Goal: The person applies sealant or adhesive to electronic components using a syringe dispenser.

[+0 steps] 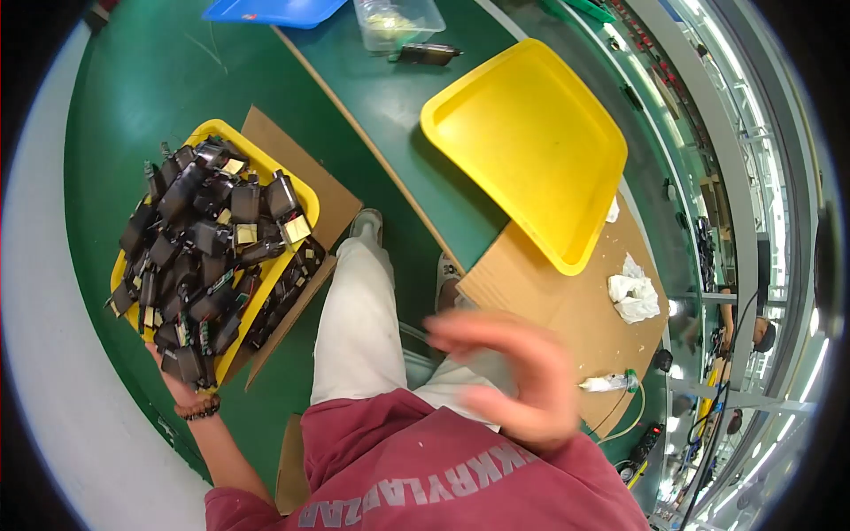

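A yellow tray (310, 196) heaped with black motor-like parts (209, 239) tilts at my left, above an open cardboard box (305, 164). My left hand (170, 379), with a beaded bracelet at the wrist, grips the tray's near end; its fingers are partly hidden by the parts. Some parts carry pale yellow labels and green connector strips. More black parts (285, 299) lie in the box beneath the tray. My right hand (522, 376) hangs in front of my body, blurred, its thumb and curved fingers apart with nothing between them.
On the green bench to the right sits another yellow tray (531, 146), partly over a cardboard sheet (540, 274). Crumpled white tissue (633, 296) and a syringe-like tube (606, 383) rest there. Farther off are one black part (427, 55), a clear container (398, 22) and a blue tray (274, 9).
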The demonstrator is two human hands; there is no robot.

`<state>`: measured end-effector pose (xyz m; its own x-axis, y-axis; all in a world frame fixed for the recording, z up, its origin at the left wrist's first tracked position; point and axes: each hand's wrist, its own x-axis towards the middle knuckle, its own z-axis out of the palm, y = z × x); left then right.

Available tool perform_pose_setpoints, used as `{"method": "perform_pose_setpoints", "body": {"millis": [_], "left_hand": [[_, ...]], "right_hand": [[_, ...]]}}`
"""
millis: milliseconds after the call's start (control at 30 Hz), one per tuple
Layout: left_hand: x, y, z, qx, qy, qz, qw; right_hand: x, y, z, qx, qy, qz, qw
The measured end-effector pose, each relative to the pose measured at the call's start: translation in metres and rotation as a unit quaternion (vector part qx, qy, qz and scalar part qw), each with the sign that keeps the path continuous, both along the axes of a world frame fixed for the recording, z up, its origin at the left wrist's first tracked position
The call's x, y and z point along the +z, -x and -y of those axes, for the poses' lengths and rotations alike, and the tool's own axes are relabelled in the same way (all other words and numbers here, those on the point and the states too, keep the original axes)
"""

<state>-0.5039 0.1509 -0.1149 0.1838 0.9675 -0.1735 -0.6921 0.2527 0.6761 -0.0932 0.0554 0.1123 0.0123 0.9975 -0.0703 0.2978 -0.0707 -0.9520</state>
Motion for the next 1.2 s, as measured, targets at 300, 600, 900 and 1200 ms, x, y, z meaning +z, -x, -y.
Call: {"method": "perform_pose_setpoints", "body": {"millis": [300,600,900,1200], "left_hand": [[-0.035,0.005,0.0,0.106,0.078,-0.034,0.991],[-0.021,-0.019,-0.003,0.087,0.08,-0.006,0.993],[-0.04,-0.007,0.0,0.003,-0.011,0.048,0.999],[-0.025,-0.014,-0.007,-0.082,-0.099,0.152,0.98]], "right_hand": [[-0.06,-0.128,0.025,-0.417,0.196,0.267,0.847],[-0.113,-0.114,0.027,-0.375,0.094,0.199,0.9],[-0.064,-0.039,0.157,-0.416,-0.01,0.027,0.909],[-0.055,0.05,0.317,-0.528,-0.039,0.056,0.846]]}}
